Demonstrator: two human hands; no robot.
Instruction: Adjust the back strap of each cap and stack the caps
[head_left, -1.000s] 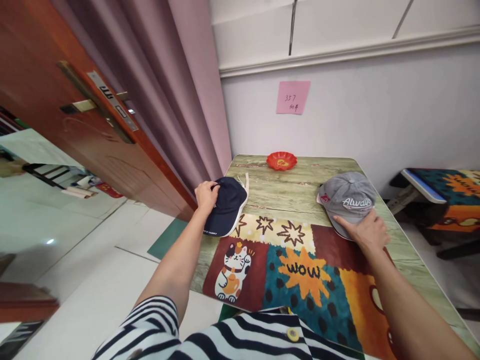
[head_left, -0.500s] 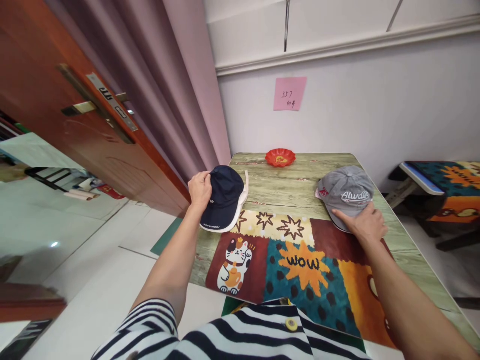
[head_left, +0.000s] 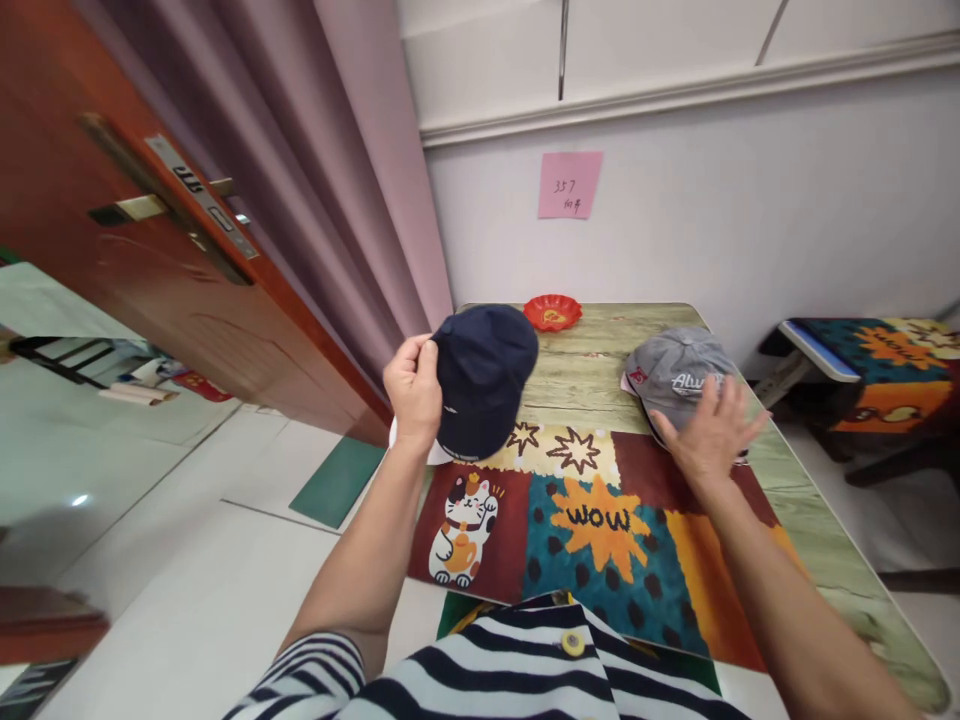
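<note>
My left hand (head_left: 415, 392) pinches the left side of a navy baseball cap (head_left: 486, 380), which is raised above the left part of the table. Below and behind it shows a bit of a white cap (head_left: 439, 456), mostly hidden by the navy cap and my hand. My right hand (head_left: 711, 430) has its fingers spread in front of a grey cap (head_left: 675, 360) with white lettering, on the table's right side. Whether the fingers touch the grey cap I cannot tell. Beneath that cap a pinkish edge peeks out at the left.
A red scalloped dish (head_left: 553, 313) sits at the back of the wood-patterned table (head_left: 592, 375). A colourful mat (head_left: 585, 540) covers the front. At left stand a brown door (head_left: 225, 330) and a purple curtain (head_left: 360, 180). Another table (head_left: 885, 370) is at right.
My left hand has lifted the navy cap up and to the right, off the white cap. My right hand has let go of the grey cap's brim and spread its fingers.
</note>
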